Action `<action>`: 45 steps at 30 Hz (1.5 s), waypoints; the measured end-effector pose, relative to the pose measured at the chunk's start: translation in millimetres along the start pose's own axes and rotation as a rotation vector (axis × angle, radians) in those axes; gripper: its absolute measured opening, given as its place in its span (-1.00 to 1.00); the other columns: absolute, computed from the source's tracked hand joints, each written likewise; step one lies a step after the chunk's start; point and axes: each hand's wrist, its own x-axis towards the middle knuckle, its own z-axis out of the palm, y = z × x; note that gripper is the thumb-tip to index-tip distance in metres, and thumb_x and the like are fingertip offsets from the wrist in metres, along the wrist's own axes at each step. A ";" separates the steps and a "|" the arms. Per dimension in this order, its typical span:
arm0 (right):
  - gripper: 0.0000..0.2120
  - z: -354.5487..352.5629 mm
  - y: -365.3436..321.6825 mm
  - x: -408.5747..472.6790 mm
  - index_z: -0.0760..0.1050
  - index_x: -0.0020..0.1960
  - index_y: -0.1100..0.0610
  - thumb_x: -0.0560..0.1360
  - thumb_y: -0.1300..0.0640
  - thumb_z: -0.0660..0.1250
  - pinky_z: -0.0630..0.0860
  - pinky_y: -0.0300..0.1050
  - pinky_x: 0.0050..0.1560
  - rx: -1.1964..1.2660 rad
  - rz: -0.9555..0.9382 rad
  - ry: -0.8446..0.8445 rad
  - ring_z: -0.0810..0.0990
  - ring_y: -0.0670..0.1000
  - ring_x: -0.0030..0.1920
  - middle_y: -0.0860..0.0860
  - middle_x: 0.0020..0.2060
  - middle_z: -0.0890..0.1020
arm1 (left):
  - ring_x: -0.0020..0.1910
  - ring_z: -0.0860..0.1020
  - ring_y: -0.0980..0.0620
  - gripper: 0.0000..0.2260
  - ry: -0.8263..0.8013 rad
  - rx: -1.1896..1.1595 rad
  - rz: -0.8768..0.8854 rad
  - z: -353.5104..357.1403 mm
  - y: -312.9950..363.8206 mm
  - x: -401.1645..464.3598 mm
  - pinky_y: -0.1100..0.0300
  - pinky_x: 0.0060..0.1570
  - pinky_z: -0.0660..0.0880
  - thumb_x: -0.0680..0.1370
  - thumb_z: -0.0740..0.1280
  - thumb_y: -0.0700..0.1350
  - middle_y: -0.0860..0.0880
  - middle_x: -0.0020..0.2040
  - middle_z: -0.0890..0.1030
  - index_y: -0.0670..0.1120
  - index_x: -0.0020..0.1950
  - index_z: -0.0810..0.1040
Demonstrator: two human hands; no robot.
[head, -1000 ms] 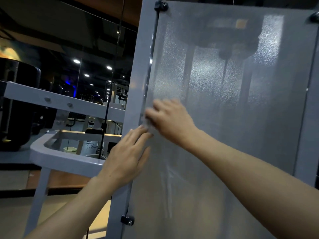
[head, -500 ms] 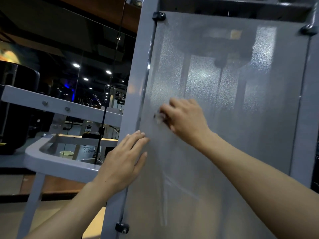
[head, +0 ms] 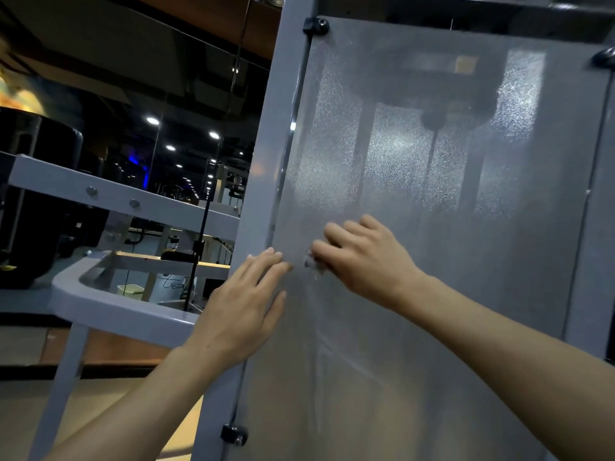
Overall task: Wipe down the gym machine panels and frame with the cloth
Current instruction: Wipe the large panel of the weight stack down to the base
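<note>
A dim gym stretches off at 9 o'clock, ceiling spots glinting in dark glass, and a grey frosted panel (head: pixel 449 261) fills your view from 12 to 5 o'clock. Your right hand (head: pixel 366 261) sits near the panel's left edge, fingers curled over a small pale cloth (head: pixel 312 264); only a scrap of it peeks out past your fingertips, pressed to the panel. Your left hand (head: pixel 246 307) lies flat with fingers straight, spanning the seam between the panel and the grey frame upright (head: pixel 269 154), holding nothing. At 6 o'clock, faint vertical streaks on the panel suggest that patch has been wiped. The upper panel near 12 and 1 o'clock shows no such streaks, and I cannot tell whether it is done. The upright, the black corner clips (head: pixel 315 25) and the side rails (head: pixel 109 197) at 8 o'clock look untouched, so most of the job likely remains.
</note>
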 end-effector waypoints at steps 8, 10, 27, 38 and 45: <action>-0.91 -8.7 9.7 -0.8 0.53 -0.06 0.05 0.52 0.07 0.42 0.35 0.01 -0.26 0.040 0.189 0.020 0.55 0.17 -0.31 0.06 -0.20 0.51 | 0.52 0.35 0.02 -0.64 0.003 0.011 -0.019 2.1 1.3 -0.1 0.07 0.37 0.44 0.65 0.15 0.04 0.04 0.41 0.47 -0.01 0.40 0.48; -0.91 -7.4 3.2 -8.3 0.53 -0.07 0.02 0.53 0.04 0.42 0.35 0.01 -0.27 0.009 0.074 -0.044 0.55 0.15 -0.32 0.04 -0.21 0.51 | 0.51 0.37 0.00 -0.63 0.009 0.015 -0.018 1.3 2.2 -0.1 0.05 0.35 0.46 0.65 0.13 0.05 0.04 0.41 0.48 -0.02 0.40 0.48; -0.85 -23.2 24.9 -19.7 0.53 -0.05 0.04 0.58 -0.02 0.28 0.32 -0.03 -0.27 0.046 0.218 -0.003 0.56 0.17 -0.32 0.04 -0.21 0.52 | 0.50 0.39 -0.04 -0.54 -0.025 0.030 -0.046 2.0 5.4 1.2 -0.03 0.06 0.64 0.65 0.09 0.09 0.02 0.40 0.45 0.06 0.55 0.39; -0.81 -27.5 30.9 -41.3 0.56 -0.04 0.05 0.57 -0.03 0.24 0.39 -0.01 -0.28 0.036 0.160 -0.067 0.56 0.17 -0.32 0.05 -0.20 0.53 | 0.50 0.39 -0.08 -0.54 -0.033 0.033 -0.048 4.5 7.5 1.9 -0.09 0.17 0.60 0.65 0.10 0.09 0.00 0.42 0.44 0.07 0.55 0.38; -0.76 -36.9 51.9 -40.6 0.57 -0.03 0.09 0.57 -0.02 0.19 0.43 -0.01 -0.30 0.059 0.344 0.009 0.52 0.20 -0.33 0.06 -0.18 0.55 | 0.47 0.41 -0.09 -0.55 -0.031 0.041 -0.054 2.9 9.8 3.1 -0.08 0.01 0.64 0.64 0.10 0.09 0.00 0.40 0.45 0.06 0.53 0.39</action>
